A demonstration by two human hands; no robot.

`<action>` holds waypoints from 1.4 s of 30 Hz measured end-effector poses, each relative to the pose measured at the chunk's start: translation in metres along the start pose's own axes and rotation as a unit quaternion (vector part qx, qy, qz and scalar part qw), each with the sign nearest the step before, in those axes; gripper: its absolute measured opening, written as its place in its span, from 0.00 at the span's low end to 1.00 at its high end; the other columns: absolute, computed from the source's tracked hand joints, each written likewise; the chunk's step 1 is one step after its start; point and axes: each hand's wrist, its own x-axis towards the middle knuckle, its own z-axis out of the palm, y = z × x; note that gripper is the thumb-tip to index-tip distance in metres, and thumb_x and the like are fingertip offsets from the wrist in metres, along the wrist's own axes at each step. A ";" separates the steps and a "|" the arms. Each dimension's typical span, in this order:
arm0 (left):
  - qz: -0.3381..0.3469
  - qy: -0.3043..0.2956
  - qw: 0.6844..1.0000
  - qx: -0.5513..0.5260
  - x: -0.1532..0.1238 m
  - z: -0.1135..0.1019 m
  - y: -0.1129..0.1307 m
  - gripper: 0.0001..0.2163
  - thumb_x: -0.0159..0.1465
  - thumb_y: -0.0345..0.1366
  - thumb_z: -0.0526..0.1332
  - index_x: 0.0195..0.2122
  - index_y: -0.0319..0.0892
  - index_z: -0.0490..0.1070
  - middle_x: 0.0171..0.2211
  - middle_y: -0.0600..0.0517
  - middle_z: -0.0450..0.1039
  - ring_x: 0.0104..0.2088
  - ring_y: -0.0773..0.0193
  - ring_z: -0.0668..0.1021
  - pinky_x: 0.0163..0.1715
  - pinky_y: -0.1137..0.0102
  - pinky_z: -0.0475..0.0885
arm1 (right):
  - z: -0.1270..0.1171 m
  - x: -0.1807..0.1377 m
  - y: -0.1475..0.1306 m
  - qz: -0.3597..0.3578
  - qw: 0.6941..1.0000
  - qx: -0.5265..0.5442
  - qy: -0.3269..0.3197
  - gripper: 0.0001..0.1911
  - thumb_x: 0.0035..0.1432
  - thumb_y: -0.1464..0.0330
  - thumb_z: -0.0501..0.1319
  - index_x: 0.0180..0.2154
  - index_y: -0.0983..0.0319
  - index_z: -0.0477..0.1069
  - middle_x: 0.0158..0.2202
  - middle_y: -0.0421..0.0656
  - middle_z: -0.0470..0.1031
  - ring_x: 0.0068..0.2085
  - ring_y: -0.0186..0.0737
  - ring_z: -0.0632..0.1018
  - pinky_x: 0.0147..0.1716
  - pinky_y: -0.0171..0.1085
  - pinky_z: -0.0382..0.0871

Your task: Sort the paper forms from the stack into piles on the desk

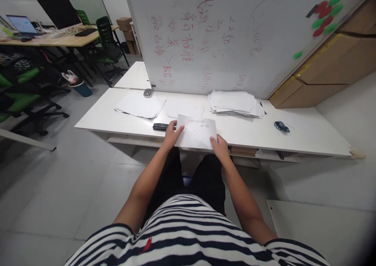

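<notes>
Between my two hands is a sheet of white paper [196,133] with a little faint print near its far edge. My left hand [172,135] grips its left edge, thumb on top. At the lower right corner my right hand [219,146] pinches it the same way. The fingers under the paper are hidden. Just left of my left hand lies a black stapler [160,127] on the white desk [308,137]. Beyond the held paper, loose sheets [184,110] lie flat, and a thick stack of papers [233,103] sits to the right.
More loose sheets [139,105] lie at the left, near a grey computer mouse [148,93]. A small dark blue object [281,126] lies on the right. A whiteboard [188,35] rises behind the desk, with cardboard boxes [329,68] at its right. A shelf [138,141] runs under the desktop.
</notes>
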 end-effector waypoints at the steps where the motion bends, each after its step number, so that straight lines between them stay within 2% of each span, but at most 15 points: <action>1: 0.014 0.021 0.999 0.022 0.002 -0.009 0.001 0.21 0.62 0.49 0.56 0.52 0.43 0.65 0.48 0.47 0.73 0.43 0.62 0.75 0.42 0.68 0.70 | -0.001 -0.007 0.002 0.016 0.999 0.032 -0.012 0.20 0.56 0.54 0.57 0.40 0.61 0.74 0.39 0.47 0.79 0.41 0.49 0.77 0.43 0.45 0.70; 3: 0.037 0.052 0.994 0.092 0.012 -0.029 0.001 0.19 0.65 0.50 0.49 0.50 0.44 0.66 0.47 0.48 0.73 0.44 0.62 0.74 0.44 0.68 0.68 | 0.001 -0.020 0.007 0.062 0.992 0.109 -0.033 0.21 0.53 0.53 0.60 0.41 0.62 0.75 0.41 0.47 0.79 0.42 0.49 0.78 0.43 0.46 0.70; 5: 0.052 0.062 0.977 0.200 0.025 -0.046 -0.004 0.20 0.68 0.49 0.43 0.45 0.45 0.69 0.44 0.47 0.73 0.47 0.59 0.73 0.47 0.65 0.65 | 0.007 -0.030 0.013 0.111 0.976 0.181 -0.041 0.23 0.50 0.53 0.63 0.42 0.62 0.75 0.42 0.47 0.79 0.42 0.49 0.78 0.44 0.47 0.71; 7: 0.053 0.038 0.952 0.299 0.040 -0.055 -0.012 0.21 0.68 0.48 0.42 0.37 0.45 0.72 0.40 0.45 0.74 0.47 0.55 0.72 0.48 0.62 0.62 | 0.015 -0.036 0.016 0.139 0.961 0.236 -0.037 0.24 0.48 0.54 0.65 0.43 0.63 0.75 0.42 0.47 0.79 0.41 0.49 0.79 0.44 0.48 0.72; 9: 0.040 -0.001 0.933 0.357 0.050 -0.057 -0.022 0.22 0.67 0.48 0.42 0.32 0.44 0.71 0.32 0.45 0.73 0.44 0.52 0.73 0.47 0.61 0.60 | 0.022 -0.039 0.016 0.152 0.950 0.273 -0.027 0.25 0.47 0.54 0.66 0.43 0.64 0.75 0.41 0.47 0.80 0.41 0.49 0.79 0.45 0.48 0.72; 11: 0.025 -0.009 0.927 0.374 0.056 -0.052 -0.031 0.22 0.67 0.49 0.41 0.29 0.44 0.70 0.27 0.46 0.71 0.39 0.52 0.74 0.44 0.61 0.59 | 0.029 -0.040 0.014 0.160 0.943 0.292 -0.023 0.24 0.46 0.55 0.67 0.42 0.64 0.75 0.41 0.47 0.80 0.41 0.49 0.80 0.45 0.48 0.72; 16: 0.006 0.080 0.933 0.352 0.060 -0.040 -0.040 0.25 0.67 0.51 0.37 0.24 0.45 0.64 0.22 0.49 0.66 0.31 0.56 0.72 0.37 0.64 0.57 | 0.040 -0.041 0.011 0.161 0.941 0.294 -0.039 0.24 0.48 0.55 0.66 0.43 0.63 0.74 0.43 0.47 0.79 0.44 0.49 0.79 0.49 0.48 0.70; 21: -0.015 0.109 0.943 0.313 0.062 -0.040 -0.037 0.24 0.67 0.53 0.38 0.20 0.44 0.55 0.19 0.53 0.63 0.24 0.62 0.67 0.33 0.66 0.57 | 0.050 -0.041 0.007 0.161 0.949 0.266 -0.057 0.25 0.48 0.53 0.65 0.44 0.63 0.74 0.45 0.48 0.78 0.47 0.52 0.78 0.50 0.50 0.69; 25: -0.021 0.099 0.943 0.316 0.061 -0.039 -0.039 0.23 0.68 0.52 0.39 0.21 0.44 0.57 0.19 0.54 0.65 0.25 0.63 0.68 0.37 0.66 0.60 | 0.060 -0.042 0.001 0.148 0.948 0.271 -0.078 0.26 0.49 0.53 0.65 0.46 0.62 0.74 0.46 0.47 0.78 0.48 0.51 0.77 0.51 0.49 0.69; 27: -0.025 0.096 0.940 0.326 0.061 -0.038 -0.039 0.21 0.67 0.52 0.44 0.24 0.45 0.60 0.23 0.53 0.69 0.29 0.62 0.71 0.39 0.65 0.60 | 0.064 -0.043 0.000 0.143 0.948 0.271 -0.083 0.26 0.50 0.52 0.64 0.46 0.62 0.73 0.47 0.47 0.77 0.49 0.50 0.77 0.51 0.49 0.69; 30: -0.019 0.117 0.935 0.335 0.063 -0.035 -0.040 0.15 0.62 0.52 0.54 0.35 0.46 0.66 0.37 0.50 0.74 0.43 0.56 0.72 0.44 0.62 0.61 | 0.068 -0.044 0.000 0.146 0.948 0.270 -0.081 0.27 0.50 0.52 0.64 0.47 0.62 0.73 0.48 0.47 0.77 0.50 0.51 0.76 0.51 0.49 0.68; 33: -0.024 0.122 0.926 0.357 0.065 -0.030 -0.040 0.16 0.61 0.50 0.58 0.44 0.47 0.67 0.49 0.46 0.71 0.54 0.51 0.66 0.49 0.58 0.59 | 0.069 -0.045 0.003 0.147 0.950 0.262 -0.082 0.26 0.51 0.52 0.64 0.47 0.62 0.73 0.48 0.47 0.77 0.50 0.51 0.76 0.51 0.49 0.68; 38: -0.007 0.067 0.908 0.413 0.067 -0.023 -0.041 0.11 0.66 0.43 0.52 0.41 0.47 0.71 0.47 0.47 0.73 0.56 0.51 0.65 0.53 0.53 0.53 | 0.070 -0.046 0.006 0.147 0.952 0.256 -0.086 0.25 0.52 0.52 0.63 0.46 0.62 0.73 0.48 0.47 0.77 0.50 0.51 0.76 0.51 0.49 0.68; 42: -0.015 0.062 0.909 0.413 0.068 -0.027 -0.041 0.15 0.67 0.45 0.49 0.39 0.46 0.73 0.45 0.47 0.75 0.53 0.51 0.68 0.50 0.55 0.56 | 0.070 -0.049 0.003 0.151 0.950 0.262 -0.083 0.26 0.51 0.52 0.64 0.46 0.62 0.73 0.47 0.47 0.77 0.49 0.50 0.77 0.50 0.49 0.69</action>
